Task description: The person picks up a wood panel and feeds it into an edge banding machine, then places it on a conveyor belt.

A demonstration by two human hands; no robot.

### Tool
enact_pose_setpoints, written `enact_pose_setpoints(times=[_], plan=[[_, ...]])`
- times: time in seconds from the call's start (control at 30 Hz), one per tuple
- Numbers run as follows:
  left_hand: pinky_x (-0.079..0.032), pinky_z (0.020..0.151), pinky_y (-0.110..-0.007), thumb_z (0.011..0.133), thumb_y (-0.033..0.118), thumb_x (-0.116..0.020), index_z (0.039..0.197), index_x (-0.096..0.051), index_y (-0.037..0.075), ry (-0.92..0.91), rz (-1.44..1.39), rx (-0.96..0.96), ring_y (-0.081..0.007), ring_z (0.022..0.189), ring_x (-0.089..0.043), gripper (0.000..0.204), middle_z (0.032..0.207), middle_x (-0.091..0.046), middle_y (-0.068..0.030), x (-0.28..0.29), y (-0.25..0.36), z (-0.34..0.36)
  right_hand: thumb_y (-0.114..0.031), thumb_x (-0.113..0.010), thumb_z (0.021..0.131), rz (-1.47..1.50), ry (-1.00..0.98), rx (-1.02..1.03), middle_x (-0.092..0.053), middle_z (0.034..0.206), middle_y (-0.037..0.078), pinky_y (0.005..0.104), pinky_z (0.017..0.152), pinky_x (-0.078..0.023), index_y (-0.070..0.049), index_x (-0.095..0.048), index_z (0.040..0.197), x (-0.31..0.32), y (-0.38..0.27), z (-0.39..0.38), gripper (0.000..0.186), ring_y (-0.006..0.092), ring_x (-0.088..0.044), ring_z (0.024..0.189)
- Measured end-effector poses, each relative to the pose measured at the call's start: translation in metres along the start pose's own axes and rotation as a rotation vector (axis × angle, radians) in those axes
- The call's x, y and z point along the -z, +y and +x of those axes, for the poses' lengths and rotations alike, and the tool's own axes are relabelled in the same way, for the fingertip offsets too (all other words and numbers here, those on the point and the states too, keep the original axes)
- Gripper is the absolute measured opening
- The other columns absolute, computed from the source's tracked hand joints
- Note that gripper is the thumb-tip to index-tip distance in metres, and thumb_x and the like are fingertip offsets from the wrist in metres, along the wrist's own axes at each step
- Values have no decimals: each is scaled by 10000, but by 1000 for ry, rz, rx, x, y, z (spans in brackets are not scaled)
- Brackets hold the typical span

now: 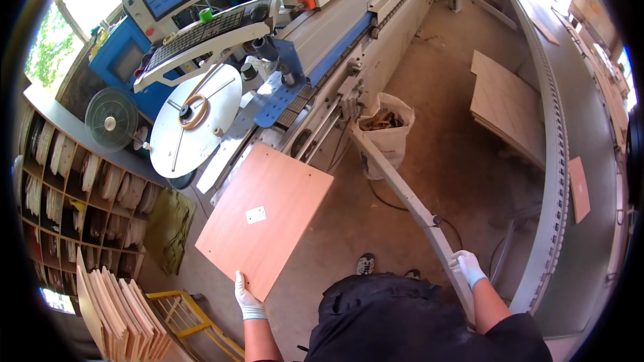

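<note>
My left hand [249,295] grips the lower edge of a pinkish wood-grain board [261,221] with a small white label on it; the board's far end lies at the side of the machine [307,135]. My right hand [466,268], in a white glove like the left, has its fingers curled at the edge of a long metal arm [406,194]; whether they hold anything I cannot make out. The arm slants from the machine down past my right side.
Stacked boards [124,315] and a yellow stand [188,325] are at lower left, under shelving [67,214]. A round white reel plate [191,151] adjoins the machine. A sack of scraps [382,147], cables, leaning panels [503,110] and a long conveyor [550,174] are rightward.
</note>
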State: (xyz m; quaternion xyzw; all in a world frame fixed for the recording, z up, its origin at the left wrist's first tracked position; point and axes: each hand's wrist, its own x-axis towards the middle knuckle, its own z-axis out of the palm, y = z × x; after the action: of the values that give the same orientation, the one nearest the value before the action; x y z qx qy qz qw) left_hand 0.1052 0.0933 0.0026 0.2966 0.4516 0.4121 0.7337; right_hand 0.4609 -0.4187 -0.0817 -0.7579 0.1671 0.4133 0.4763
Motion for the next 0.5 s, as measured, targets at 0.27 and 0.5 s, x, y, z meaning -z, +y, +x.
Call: enact_pose_setpoints(times=[0.27, 0.5], plan=[[-495, 873, -409, 926, 431, -548, 1300, -466, 59, 25, -7, 167, -256, 1067, -588, 534, 1230, -576, -89, -55, -9, 58, -48, -415, 849, 57, 36, -50, -656, 862, 194, 300, 557, -518, 14, -569, 1048, -13, 55, -19, 259, 243, -635, 672], [-475, 911, -430, 937, 444, -519, 1315, -452, 65, -104, 57, 211, -268, 1085, -573, 539, 1257, -558, -92, -96, -13, 101, -48, -394, 855, 182, 124, -100, -661, 871, 169, 289, 576, -493, 7, -569, 1083, -26, 105, -47, 293, 211, -631, 697]])
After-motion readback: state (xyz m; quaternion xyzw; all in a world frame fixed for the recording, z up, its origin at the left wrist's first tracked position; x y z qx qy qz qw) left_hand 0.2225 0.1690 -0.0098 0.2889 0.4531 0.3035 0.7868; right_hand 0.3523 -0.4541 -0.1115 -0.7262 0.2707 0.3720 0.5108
